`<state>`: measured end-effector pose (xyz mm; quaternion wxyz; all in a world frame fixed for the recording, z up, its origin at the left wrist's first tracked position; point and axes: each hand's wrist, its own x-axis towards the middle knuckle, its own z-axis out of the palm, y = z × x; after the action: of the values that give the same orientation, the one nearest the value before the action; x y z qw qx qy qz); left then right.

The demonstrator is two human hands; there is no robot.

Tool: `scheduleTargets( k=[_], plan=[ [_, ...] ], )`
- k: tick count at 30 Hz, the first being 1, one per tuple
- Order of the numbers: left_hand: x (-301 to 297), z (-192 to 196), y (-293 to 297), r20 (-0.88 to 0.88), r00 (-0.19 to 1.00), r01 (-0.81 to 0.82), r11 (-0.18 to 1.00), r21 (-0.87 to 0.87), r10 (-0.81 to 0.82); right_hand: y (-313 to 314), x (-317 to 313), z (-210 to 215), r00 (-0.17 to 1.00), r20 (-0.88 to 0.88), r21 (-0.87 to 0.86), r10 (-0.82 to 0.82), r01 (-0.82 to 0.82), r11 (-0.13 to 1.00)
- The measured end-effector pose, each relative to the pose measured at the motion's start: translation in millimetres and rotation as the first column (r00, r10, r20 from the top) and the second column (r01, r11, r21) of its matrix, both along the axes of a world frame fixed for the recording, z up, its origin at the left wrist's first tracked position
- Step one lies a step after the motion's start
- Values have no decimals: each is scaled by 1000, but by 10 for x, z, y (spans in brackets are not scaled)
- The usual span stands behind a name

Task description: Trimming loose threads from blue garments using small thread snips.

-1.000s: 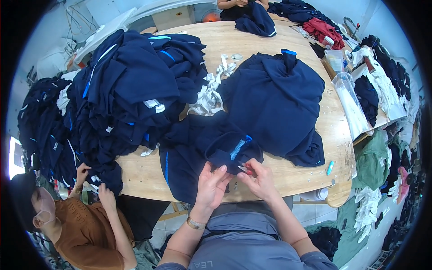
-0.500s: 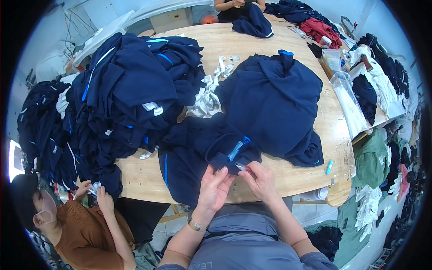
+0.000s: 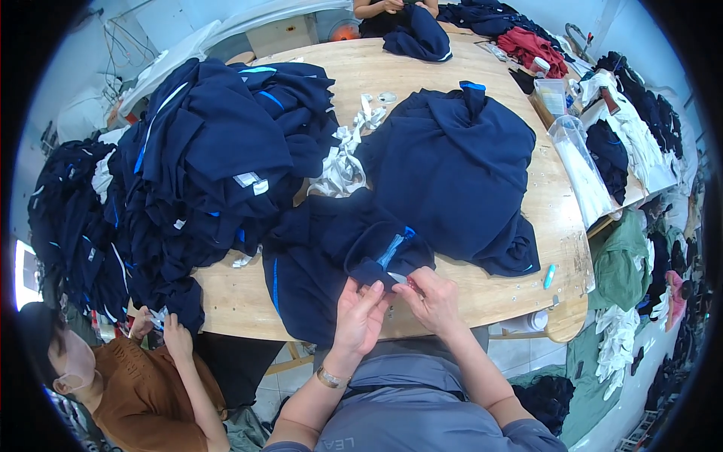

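Note:
A navy garment (image 3: 309, 226) lies on the table's near edge, its rounded opening turned up. Inside that opening shows a light blue strip (image 3: 392, 252) with a brighter blue tab at its upper end. My left hand (image 3: 360, 316) pinches the garment's near edge between thumb and fingers, palm partly turned up. On the right, my right hand (image 3: 431, 301) is closed at the same edge, thumb against fingers. A small pale piece (image 3: 397, 279) shows at its fingertips; whether it is a blade or cloth is unclear. The rest of what this hand holds is hidden.
A tall navy garment pile (image 3: 218, 135) stands left, another navy heap (image 3: 459, 173) right of centre. White cloth strips (image 3: 339, 169) lie between them. A turquoise tool (image 3: 549, 276) rests near the right edge. A co-worker (image 3: 143, 377) sits left; another person's hands (image 3: 393, 6) work across the table.
My right hand has shifted slightly; the red-and-metal small tool seen at its fingertips is no longer visible, and a pale piece shows there. My left hand keeps its hold.

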<state>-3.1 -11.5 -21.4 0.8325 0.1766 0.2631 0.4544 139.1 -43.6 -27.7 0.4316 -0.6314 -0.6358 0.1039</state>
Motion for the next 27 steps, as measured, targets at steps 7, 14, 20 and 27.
scheduleTargets(
  k=[7,14,20,27],
  plan=[
    [-32,32,27,9,1000,12,998,-57,-12,-46,39,7,998,-63,-6,-26,26,1000],
    [-35,48,27,35,999,43,996,-76,-40,-33,66,-59,998,56,-14,27,-26,1000],
    [-17,32,16,-13,999,32,998,-46,-33,9,62,-37,996,90,42,27,-31,999],
    [0,22,-3,-100,995,-3,999,46,8,-21,65,-53,995,-94,5,-23,24,1000]
  ],
)
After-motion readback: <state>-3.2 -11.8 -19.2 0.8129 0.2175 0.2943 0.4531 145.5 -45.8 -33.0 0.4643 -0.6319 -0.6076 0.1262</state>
